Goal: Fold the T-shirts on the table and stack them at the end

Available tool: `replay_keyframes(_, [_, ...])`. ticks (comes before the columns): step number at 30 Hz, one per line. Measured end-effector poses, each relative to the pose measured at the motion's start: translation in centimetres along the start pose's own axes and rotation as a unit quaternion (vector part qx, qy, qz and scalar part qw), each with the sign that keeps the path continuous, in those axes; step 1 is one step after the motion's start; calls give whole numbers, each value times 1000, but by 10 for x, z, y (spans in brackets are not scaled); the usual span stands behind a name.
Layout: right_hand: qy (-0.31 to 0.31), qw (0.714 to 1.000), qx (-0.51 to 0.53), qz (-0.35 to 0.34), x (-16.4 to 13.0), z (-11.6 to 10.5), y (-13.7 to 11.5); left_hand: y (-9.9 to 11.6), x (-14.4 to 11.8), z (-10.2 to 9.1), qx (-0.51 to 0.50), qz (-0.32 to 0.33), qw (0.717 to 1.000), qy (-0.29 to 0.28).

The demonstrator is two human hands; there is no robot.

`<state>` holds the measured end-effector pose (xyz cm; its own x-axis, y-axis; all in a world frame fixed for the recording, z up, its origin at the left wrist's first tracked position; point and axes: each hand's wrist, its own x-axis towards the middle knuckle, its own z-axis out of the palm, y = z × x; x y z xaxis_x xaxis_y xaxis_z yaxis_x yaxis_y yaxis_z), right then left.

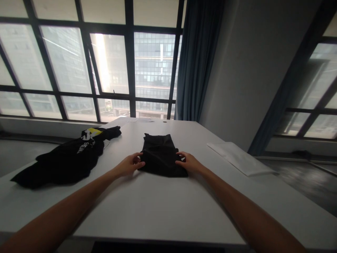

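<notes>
Head view: folded black cloth [162, 154] lies flat mid-counter, roughly centred ahead of the person, folded into a compact rectangle with its long side running away from the camera. Left hand [130, 164] sits at the cloth's near-left corner, fingers curled, thumb and fingertips touching the edge; whether it actually pinches the fabric, cannot tell. Right hand [189, 162] is at the near-right edge, fingers loosely bent and resting on the cloth's side, palm down on the counter [158, 207]. Both forearms reach in from the bottom corners.

Further out: 1 pile of black clothes [63, 158] lies unfolded on the left part of the counter, well apart from the folded cloth, with white lettering and a yellow tag [94, 131] showing near its far end. A white folded sheet [240, 158] lies on the right side, near the counter edge. Some papers [134, 120] sit at the far end by the window [110, 63]. A blue curtain [196, 59] hangs right of the window, next to a grey wall [247, 70].
</notes>
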<state>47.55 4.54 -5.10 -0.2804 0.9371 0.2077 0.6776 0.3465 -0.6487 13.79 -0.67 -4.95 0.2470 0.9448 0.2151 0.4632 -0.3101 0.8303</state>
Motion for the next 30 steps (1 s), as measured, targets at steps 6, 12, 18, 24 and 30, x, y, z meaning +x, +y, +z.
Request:
replay_keyframes(6, [-20, 999, -43, -23, -1, 2, 0, 19, -8, -4, 27, -8, 1000, -8])
replay_keyframes(12, [-30, 998, -43, -27, -2, 1, 1, 24, -12, -4, 103, -71, 991, -47])
replay_keyframes(18, [-27, 998, -45, -38, 0, 4, 3, 13, -5, 2, 134, -54, 989, 13])
replay_keyframes(24, [-3, 997, -44, -65, 3, 9, 0, 1, 8, 12, 166, -19, 985, 52])
replay_keyframes(30, [-4, 985, 155, -81, 3, 4, -7, 0, 10, 8, 92, 126, 986, 60])
